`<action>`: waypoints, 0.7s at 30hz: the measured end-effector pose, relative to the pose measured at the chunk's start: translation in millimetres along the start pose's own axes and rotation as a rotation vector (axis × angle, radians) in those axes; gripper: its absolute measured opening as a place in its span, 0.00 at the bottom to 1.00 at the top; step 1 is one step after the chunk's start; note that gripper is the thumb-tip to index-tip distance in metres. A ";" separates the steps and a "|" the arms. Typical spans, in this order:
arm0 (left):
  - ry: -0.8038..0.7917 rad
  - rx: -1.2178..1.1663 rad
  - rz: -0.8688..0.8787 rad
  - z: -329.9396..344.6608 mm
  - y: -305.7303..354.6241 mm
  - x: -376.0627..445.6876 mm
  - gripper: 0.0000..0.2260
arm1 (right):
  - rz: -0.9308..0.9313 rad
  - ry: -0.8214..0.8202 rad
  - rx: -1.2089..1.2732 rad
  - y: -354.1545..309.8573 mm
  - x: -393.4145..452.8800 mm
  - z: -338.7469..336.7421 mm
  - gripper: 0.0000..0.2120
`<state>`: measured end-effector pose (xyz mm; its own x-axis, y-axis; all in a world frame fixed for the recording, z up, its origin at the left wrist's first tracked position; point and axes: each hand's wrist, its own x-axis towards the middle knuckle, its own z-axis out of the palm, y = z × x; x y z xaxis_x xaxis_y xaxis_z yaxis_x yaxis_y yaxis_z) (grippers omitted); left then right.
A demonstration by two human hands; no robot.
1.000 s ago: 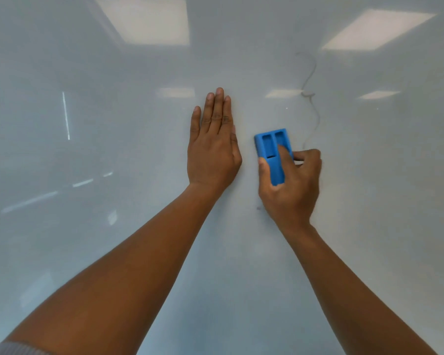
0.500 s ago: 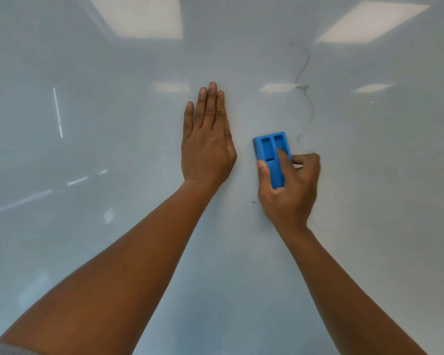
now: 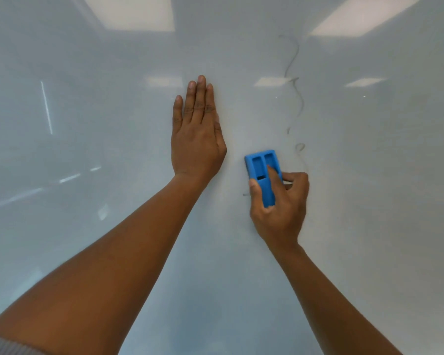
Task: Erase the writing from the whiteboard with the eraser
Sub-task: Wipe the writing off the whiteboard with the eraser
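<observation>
- The left hand (image 3: 196, 142) lies flat on the glossy white whiteboard (image 3: 87, 226), fingers straight and together, holding nothing.
- Just right of it, the right hand (image 3: 280, 206) grips the blue rectangular plastic eraser (image 3: 260, 172), thumb and fingers pinching its long sides.
- The eraser looks light and stiff; those edges suit the grip.
- Up and right of those fingers runs a faint grey squiggle (image 3: 296, 98), unerased.

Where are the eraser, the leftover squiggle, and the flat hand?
eraser (image 3: 260, 166), head view, blue upper back.
squiggle (image 3: 302, 105), head view, middle of the wavy line.
left hand (image 3: 196, 147), head view, back of the hand.
</observation>
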<state>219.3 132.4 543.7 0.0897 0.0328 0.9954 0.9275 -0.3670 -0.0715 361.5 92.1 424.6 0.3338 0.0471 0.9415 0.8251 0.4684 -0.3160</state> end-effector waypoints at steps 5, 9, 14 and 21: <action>0.004 0.001 -0.018 0.9 2.2 -1.9 0.24 | 0.075 0.073 0.023 -2.7 39.4 2.6 0.21; 0.015 -0.003 -0.011 0.6 1.7 -1.7 0.23 | -0.038 -0.010 0.023 -21.1 12.3 10.1 0.20; 0.010 -0.012 -0.008 0.5 1.1 -3.6 0.23 | -0.054 -0.065 0.026 -1.2 -47.6 -0.9 0.21; 0.006 -0.002 -0.018 0.9 3.4 -4.1 0.24 | 0.065 0.060 0.016 5.2 3.2 1.2 0.21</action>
<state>222.4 131.8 539.4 0.0708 0.0340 0.9969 0.9280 -0.3687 -0.0533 366.3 95.7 426.1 0.4137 0.0257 0.9100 0.7932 0.4806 -0.3741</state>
